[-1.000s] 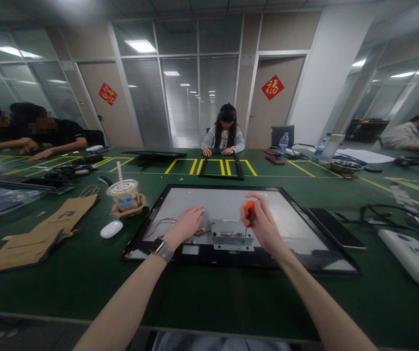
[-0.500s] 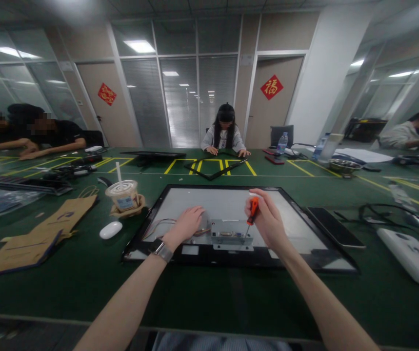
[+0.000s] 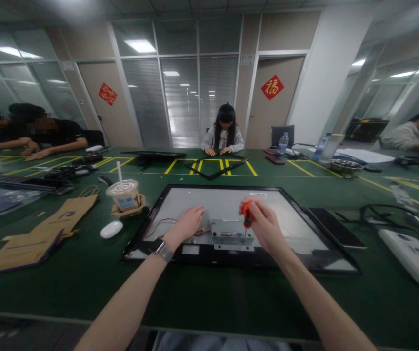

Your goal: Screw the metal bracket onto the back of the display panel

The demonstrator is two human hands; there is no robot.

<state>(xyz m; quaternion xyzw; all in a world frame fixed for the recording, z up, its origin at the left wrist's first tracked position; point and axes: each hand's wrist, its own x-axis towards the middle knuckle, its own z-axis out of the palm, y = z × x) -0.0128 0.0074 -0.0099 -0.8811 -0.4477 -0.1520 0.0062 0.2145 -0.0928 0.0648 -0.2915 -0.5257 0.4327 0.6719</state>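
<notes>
A monitor panel [image 3: 194,200] with a black frame lies back side up in front of me. On its near part sits a metal bracket [image 3: 227,226] with connector ports, and thin wires [image 3: 154,223] run to its left. My right hand [image 3: 264,222] is closed on the orange and black handle of a screwdriver [image 3: 247,214]. The screwdriver stands nearly upright, its tip down at the right end of the bracket. My left hand [image 3: 189,222] rests on the panel left of the bracket, fingers stretched out, over part of the wires. What lies under the palm is hidden.
Left of the panel are a white mouse [image 3: 111,229], an iced drink cup [image 3: 124,195] and a paper bag [image 3: 48,229]. On the right lie a dark phone [image 3: 335,227] and a white device [image 3: 410,258]. Across the table a person handles a black frame [image 3: 209,175].
My right hand has shifted slightly left and down, and the screwdriver has gone from a lean to nearly upright. My left hand keeps its place.
</notes>
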